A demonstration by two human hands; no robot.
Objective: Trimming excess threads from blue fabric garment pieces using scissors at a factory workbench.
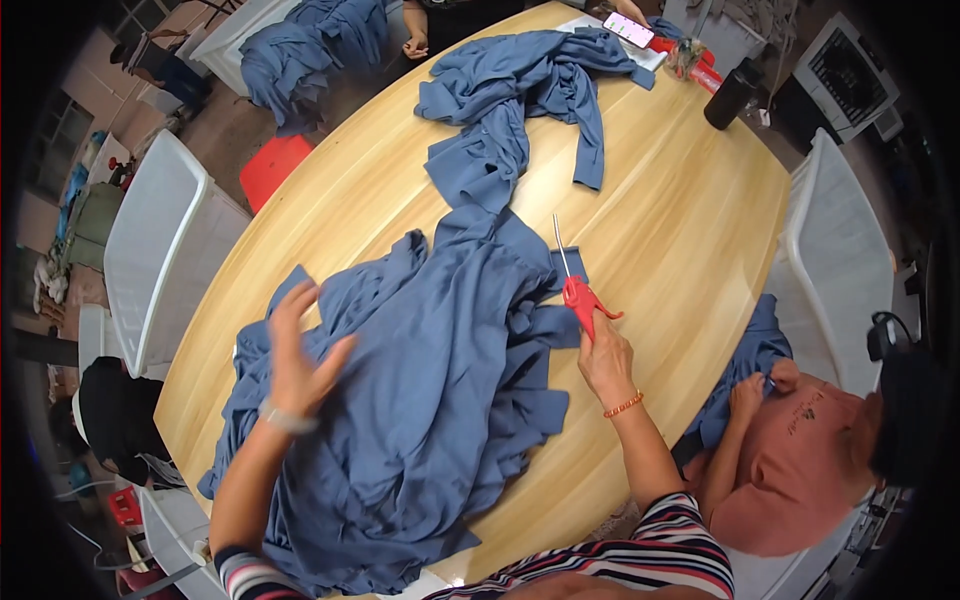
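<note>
In my right hand [608, 362] is a red air blow gun [576, 294], its thin bent metal nozzle pointing away from me. The fingers wrap round its handle, and it hangs over the right edge of a pile of blue-grey garments [400, 365]. My left hand [302, 355], slightly blurred, is raised over the pile's left side with its fingers spread and nothing in them. The garments lie loosely crumpled on the wooden table [665, 230]. More blue-grey cloth [510, 85] stretches on to the far end and touches the near pile.
A black bottle [733, 95] and a phone [628, 29] are at the table's far right. White bins [165, 250] stand along both sides, near a red stool [274, 170]. A co-worker in a pink top [795, 470] handles blue cloth at the right; another person [465, 25] is at the far end.
</note>
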